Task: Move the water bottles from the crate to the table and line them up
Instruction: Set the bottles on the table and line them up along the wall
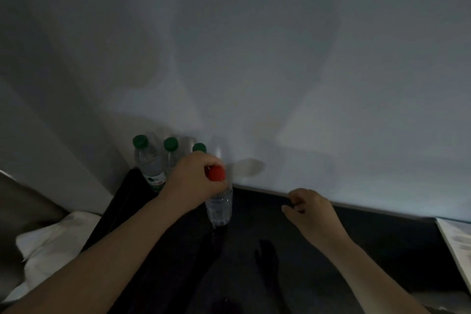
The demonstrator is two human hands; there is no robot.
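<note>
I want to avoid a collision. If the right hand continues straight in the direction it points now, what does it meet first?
The right hand points left across the dark table. The clear plastic bottle with the red cap, held by the left hand, probably comes first, though depth is unclear.

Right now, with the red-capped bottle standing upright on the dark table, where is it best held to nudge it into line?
Hold the red-capped bottle at the neck just under the cap, coming from above and its left, as the left hand does. It stands upright, and green-capped bottles crowd its left, so a top grip probably avoids knocking them.
</note>
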